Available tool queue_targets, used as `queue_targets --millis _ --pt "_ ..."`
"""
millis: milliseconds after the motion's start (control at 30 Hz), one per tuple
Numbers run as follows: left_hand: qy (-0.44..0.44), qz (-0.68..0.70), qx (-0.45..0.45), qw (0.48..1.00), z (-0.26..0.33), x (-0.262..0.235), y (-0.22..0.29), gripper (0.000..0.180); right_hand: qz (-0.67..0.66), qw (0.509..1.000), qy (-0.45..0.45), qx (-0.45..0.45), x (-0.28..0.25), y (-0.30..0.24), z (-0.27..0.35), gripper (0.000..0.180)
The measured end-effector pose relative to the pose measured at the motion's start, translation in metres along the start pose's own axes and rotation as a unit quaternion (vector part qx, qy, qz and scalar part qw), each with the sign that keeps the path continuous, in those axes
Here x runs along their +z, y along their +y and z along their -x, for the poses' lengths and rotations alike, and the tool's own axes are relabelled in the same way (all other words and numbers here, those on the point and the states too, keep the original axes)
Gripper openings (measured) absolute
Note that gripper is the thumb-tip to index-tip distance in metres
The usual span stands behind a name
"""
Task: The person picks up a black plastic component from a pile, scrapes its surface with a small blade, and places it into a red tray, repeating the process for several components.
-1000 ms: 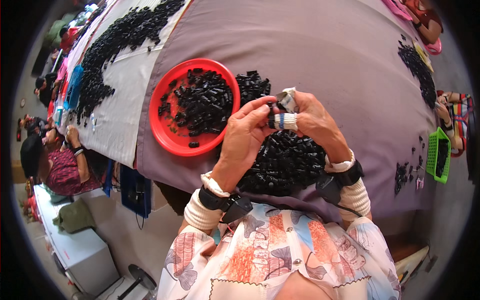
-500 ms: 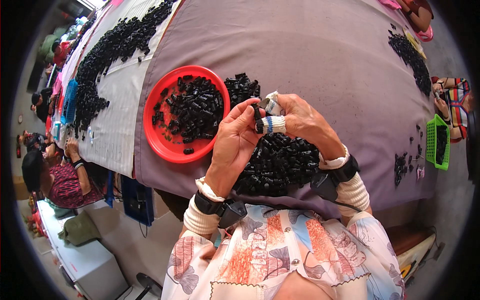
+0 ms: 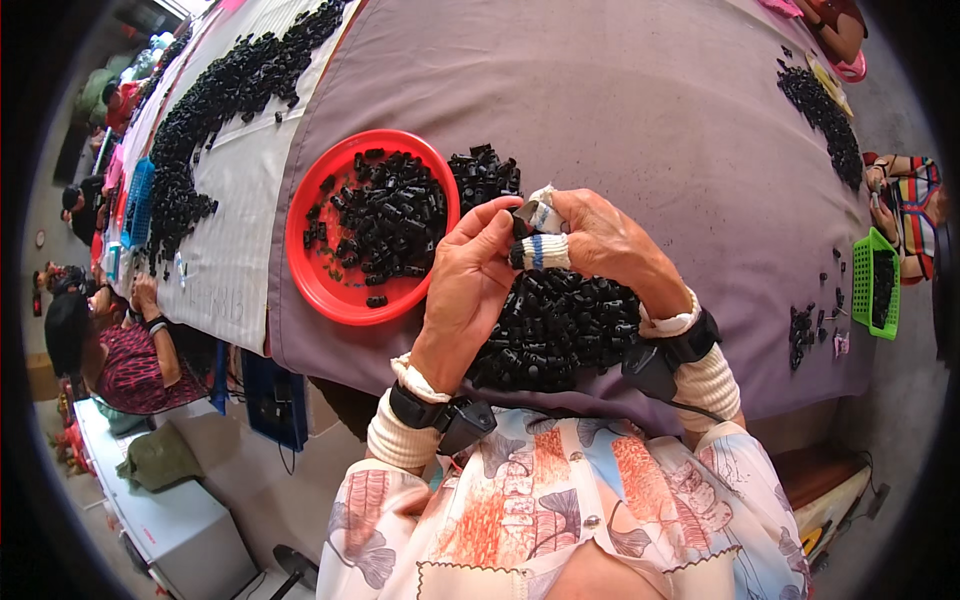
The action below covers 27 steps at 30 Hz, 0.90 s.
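My left hand (image 3: 468, 270) pinches a small black plastic part (image 3: 519, 226) between thumb and fingertips, just above the table. My right hand (image 3: 605, 235) is closed against the same part. White knitted covers with blue stripes (image 3: 545, 251) wrap its thumb and a finger. Whatever else the right fingers grip is hidden by them. Below both hands lies a heap of similar black parts (image 3: 560, 335). To the left, a round red tray (image 3: 302, 275) holds many more, and a smaller pile (image 3: 485, 175) sits against its right rim.
A mauve cloth (image 3: 640, 110) covers the table. On a paler cloth at left spreads a long heap of black parts (image 3: 235, 95). A green basket (image 3: 862, 285) stands at the right edge beside a co-worker in stripes (image 3: 908, 205). Another person (image 3: 140, 365) works at left.
The right fingers have turned slightly and closed in on the black part, which now shows less. A grey sliver seen at the right fingertips earlier is now mostly hidden.
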<state>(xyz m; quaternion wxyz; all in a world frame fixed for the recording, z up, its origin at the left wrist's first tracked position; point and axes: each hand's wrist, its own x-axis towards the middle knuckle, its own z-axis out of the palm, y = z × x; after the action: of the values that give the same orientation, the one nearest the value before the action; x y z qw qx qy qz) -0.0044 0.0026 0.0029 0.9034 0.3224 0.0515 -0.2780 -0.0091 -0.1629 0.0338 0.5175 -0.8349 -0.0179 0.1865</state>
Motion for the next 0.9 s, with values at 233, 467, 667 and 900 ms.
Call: queue_targets --millis 233,467,667,900 --pt "0.019 -0.002 0.011 1.000 0.001 0.006 -0.003 0.018 0.035 0.995 0.017 -0.095 0.003 0.006 -0.002 0.031" --pt "0.045 -0.060 0.059 0.995 -0.001 0.002 0.002 0.017 -0.013 0.998 -0.013 -0.057 0.004 0.010 0.001 0.028" --pt "0.188 -0.228 0.223 0.929 0.013 -0.046 0.056 0.015 -0.113 0.993 0.036 -0.012 -0.014 0.001 0.005 0.028" --pt "0.234 -0.392 0.242 0.856 0.022 -0.064 0.076 0.020 -0.228 0.969 0.079 -0.045 -0.029 0.027 0.006 0.029"
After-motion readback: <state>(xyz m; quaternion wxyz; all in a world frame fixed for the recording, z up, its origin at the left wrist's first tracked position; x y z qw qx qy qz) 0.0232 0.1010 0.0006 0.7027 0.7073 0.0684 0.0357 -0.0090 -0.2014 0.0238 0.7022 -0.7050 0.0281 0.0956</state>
